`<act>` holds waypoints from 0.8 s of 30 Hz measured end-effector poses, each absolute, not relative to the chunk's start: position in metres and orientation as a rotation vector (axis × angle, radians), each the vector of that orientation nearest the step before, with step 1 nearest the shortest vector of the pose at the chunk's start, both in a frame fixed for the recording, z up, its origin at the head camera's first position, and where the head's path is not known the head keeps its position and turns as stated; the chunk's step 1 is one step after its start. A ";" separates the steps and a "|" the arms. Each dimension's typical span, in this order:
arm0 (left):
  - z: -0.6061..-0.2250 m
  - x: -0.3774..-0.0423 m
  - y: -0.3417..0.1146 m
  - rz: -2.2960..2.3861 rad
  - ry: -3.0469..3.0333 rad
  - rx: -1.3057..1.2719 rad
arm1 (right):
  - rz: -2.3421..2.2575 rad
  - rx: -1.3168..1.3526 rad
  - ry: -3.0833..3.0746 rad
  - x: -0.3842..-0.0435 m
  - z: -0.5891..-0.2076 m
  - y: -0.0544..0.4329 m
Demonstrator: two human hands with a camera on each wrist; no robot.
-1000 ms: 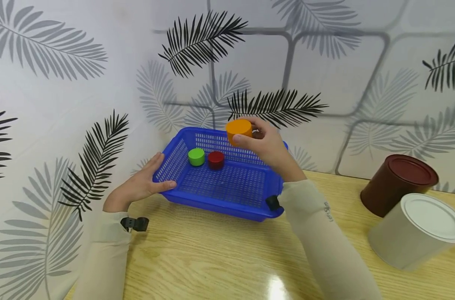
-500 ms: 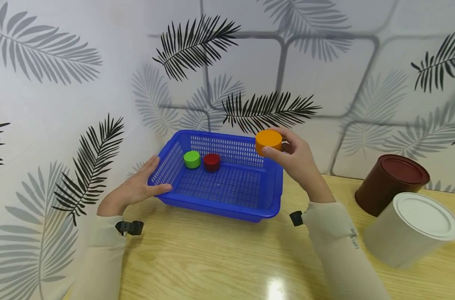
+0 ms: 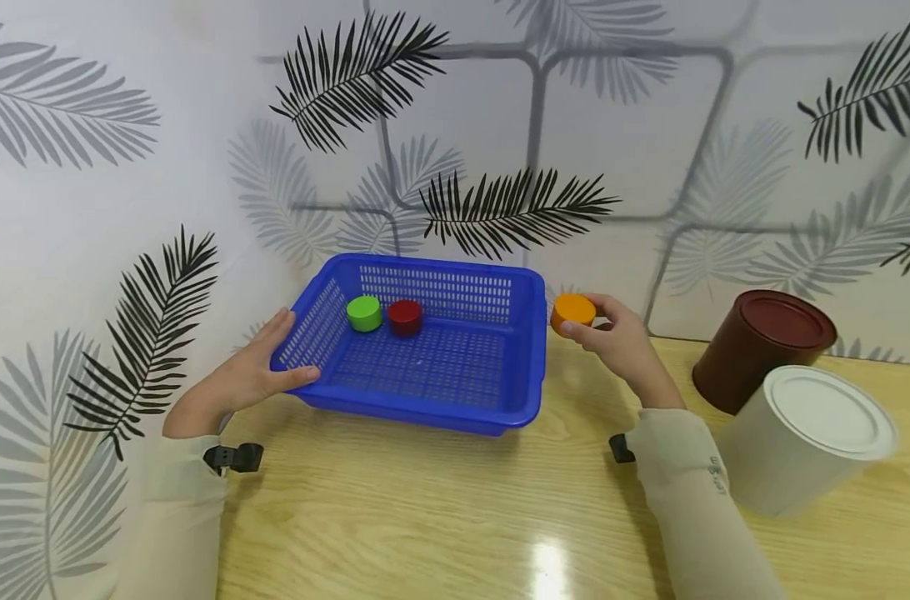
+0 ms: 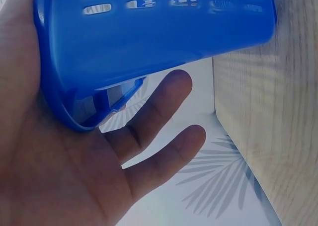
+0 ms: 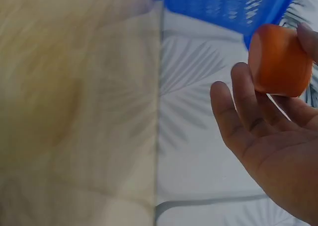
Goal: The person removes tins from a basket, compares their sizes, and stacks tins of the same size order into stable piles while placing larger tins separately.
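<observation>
In the head view my right hand (image 3: 616, 337) pinches a short orange cylinder (image 3: 572, 312) just right of the blue plastic basket (image 3: 526, 367). The right wrist view shows the orange cylinder (image 5: 278, 59) between thumb and fingers, the lower fingers spread loosely beneath. My left hand (image 3: 237, 379) rests against the basket's left front corner, thumb along the front rim. In the left wrist view, two straight fingers (image 4: 154, 107) extend past the basket wall (image 4: 164, 42), and the others are hidden. Inside the basket a green cylinder (image 3: 364, 314) and a dark red cylinder (image 3: 405, 317) stand side by side.
A brown can (image 3: 758, 350) and a white can (image 3: 807, 442), both lidded, stand at the right on the wood-patterned table (image 3: 425, 508). Behind the table rises a pale wall covering (image 3: 612, 150) with leaf prints.
My right hand has carried the orange cylinder from above the basket out past its right side and lower. My left hand stays at the basket corner. The head view has shifted slightly.
</observation>
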State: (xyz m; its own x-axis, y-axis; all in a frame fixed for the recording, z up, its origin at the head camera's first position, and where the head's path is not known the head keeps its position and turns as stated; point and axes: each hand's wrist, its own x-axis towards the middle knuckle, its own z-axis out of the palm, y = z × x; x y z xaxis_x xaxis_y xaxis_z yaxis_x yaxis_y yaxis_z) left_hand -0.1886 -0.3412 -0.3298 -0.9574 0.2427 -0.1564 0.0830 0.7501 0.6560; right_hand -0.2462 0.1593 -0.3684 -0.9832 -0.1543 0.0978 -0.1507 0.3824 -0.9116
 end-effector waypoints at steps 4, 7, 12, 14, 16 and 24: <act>-0.332 -0.188 -0.342 1.002 2.720 0.253 | -1.676 -0.252 2.541 -0.252 -0.384 0.169; -0.332 -0.188 -0.341 1.013 2.714 0.252 | -1.683 -0.220 2.490 -0.255 -0.392 0.174; -0.330 -0.189 -0.340 1.021 2.711 0.253 | -1.659 -0.177 2.456 -0.256 -0.400 0.181; -0.330 -0.189 -0.340 1.019 2.710 0.253 | -1.632 -0.163 2.453 -0.256 -0.402 0.182; -0.330 -0.190 -0.340 1.014 2.710 0.255 | -1.611 -0.148 2.449 -0.255 -0.404 0.184; -0.330 -0.187 -0.340 1.016 2.703 0.243 | -1.559 -0.057 2.469 -0.253 -0.408 0.188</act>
